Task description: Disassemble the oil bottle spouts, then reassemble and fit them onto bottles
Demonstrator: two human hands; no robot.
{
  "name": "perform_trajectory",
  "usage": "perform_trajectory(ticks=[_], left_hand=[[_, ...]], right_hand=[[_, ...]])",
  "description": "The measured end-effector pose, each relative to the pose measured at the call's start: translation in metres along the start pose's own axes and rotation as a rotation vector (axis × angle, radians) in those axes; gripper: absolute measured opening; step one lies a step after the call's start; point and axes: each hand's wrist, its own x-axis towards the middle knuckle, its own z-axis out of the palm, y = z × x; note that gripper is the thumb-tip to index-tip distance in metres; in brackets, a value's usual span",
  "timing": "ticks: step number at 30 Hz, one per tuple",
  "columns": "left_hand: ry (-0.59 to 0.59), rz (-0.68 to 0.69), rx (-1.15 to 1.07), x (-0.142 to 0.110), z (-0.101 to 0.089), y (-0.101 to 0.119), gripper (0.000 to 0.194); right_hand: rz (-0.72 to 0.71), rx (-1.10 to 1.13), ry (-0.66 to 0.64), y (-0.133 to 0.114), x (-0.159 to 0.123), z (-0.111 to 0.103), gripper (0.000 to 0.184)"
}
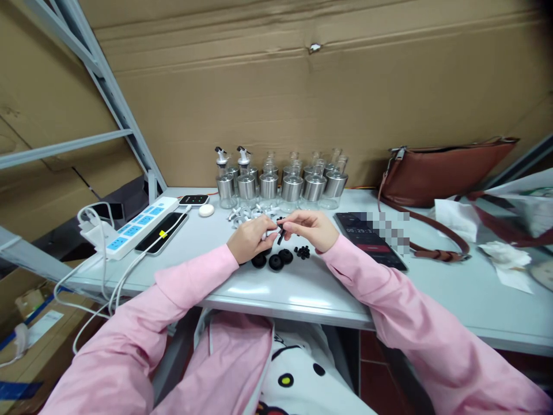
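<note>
My left hand is closed around a white plastic pourer piece, mostly hidden by the fingers. Facing it, my right hand pinches a small black plastic part right at the white piece; whether the two are joined I cannot tell. Behind my hands lies a pile of white pourer pieces. Round black stoppers sit just in front of my left hand. Several tiny black caps are scattered below my right hand.
Glass bottles with steel sleeves stand in rows at the back; two carry pourers. On the left are a power strip, a phone, cables and a white round case. A tablet-like device and brown bag are right.
</note>
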Motion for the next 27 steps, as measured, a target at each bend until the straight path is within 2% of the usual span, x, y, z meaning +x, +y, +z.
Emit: perform_trajectory(ticks=[12, 18, 27], left_hand=[[-0.071, 0.046, 0.07, 0.0, 0.001, 0.002, 0.016], [-0.166, 0.03, 0.046, -0.001, 0.001, 0.001, 0.02], [-0.212, -0.115, 0.005, -0.004, 0.004, 0.0, 0.014]], right_hand=[[0.335, 0.179, -0.12, 0.002, 0.003, -0.011, 0.035], [0.488, 0.194, -0.189, 0.006, 0.005, -0.015, 0.036], [0.47, 0.171, -0.14, 0.007, 0.005, -0.01, 0.038]])
